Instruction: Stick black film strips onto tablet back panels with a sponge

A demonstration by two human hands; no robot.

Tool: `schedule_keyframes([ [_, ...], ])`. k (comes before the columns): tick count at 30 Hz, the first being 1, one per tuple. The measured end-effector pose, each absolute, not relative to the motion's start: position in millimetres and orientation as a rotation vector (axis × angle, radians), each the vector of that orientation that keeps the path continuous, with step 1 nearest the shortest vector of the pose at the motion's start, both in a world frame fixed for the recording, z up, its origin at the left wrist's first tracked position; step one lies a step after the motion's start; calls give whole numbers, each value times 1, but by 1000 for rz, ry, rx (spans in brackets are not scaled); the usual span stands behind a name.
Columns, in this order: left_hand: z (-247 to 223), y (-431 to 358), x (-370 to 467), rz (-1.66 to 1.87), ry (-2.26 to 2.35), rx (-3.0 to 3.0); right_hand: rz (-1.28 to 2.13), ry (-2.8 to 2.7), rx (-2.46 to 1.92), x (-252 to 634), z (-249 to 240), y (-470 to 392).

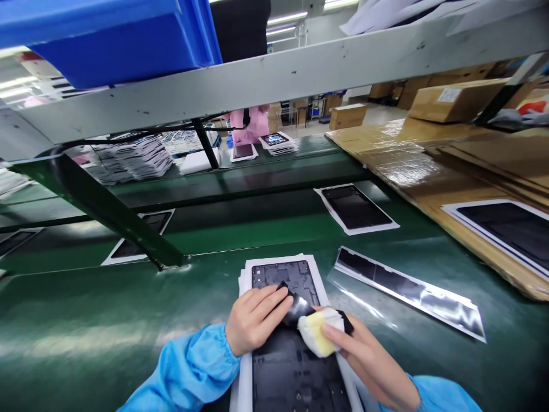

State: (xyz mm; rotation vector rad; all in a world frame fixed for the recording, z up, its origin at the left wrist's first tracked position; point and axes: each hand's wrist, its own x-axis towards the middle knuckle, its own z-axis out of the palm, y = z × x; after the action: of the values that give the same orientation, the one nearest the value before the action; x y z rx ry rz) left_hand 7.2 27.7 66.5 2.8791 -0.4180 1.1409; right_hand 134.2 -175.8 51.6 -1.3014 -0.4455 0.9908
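A black tablet back housing (295, 372) lies on white sheets (246, 377) in front of me. Above it, a glossy black film strip (298, 306) is stretched slantwise between my hands. My left hand (256, 320) pinches the strip's upper left end with its fingertips. In my right hand (364, 352) is a folded white and yellow cloth pad (321, 332), pressed under the thumb, and the strip's other end is held behind it. Whether the strip touches the housing I cannot tell. To the right lies a clear sheet of black film strips (409, 292).
Another panel on white paper (355, 207) lies on the green conveyor belt (240, 226) beyond. Cardboard (386, 151) borders the right side, with a further panel (510, 226) on it. A metal shelf beam (274, 77) crosses overhead, carrying a blue bin (128, 51). A green post (115, 212) stands left.
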Motion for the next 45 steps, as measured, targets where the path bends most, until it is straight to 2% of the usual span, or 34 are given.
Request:
schedule_keyframes([
  [6,71,37,2,945,-135,2754,555,-1021,-1663,143,76,-158],
  [10,79,42,2,820,57,2557,524,-1279,-1735,144,79,-158],
  [17,79,43,9,644,8,2510,548,-1421,-1788,140,79,-157],
  [21,86,52,13,676,120,2454,414,-1264,-1750,151,83,-159],
  [25,88,71,23,727,333,2268,274,-693,-1633,173,75,-155],
  [28,80,82,33,600,445,2126,410,-296,-1408,183,66,-142],
  [32,67,87,45,438,490,1997,607,-69,-1158,182,59,-119],
  [36,60,90,51,307,495,1982,617,-67,-1207,179,50,-107],
  [41,56,94,55,196,491,2021,381,-341,-1572,176,38,-104],
  [45,55,96,55,173,508,2060,296,-572,-1675,172,32,-103],
])
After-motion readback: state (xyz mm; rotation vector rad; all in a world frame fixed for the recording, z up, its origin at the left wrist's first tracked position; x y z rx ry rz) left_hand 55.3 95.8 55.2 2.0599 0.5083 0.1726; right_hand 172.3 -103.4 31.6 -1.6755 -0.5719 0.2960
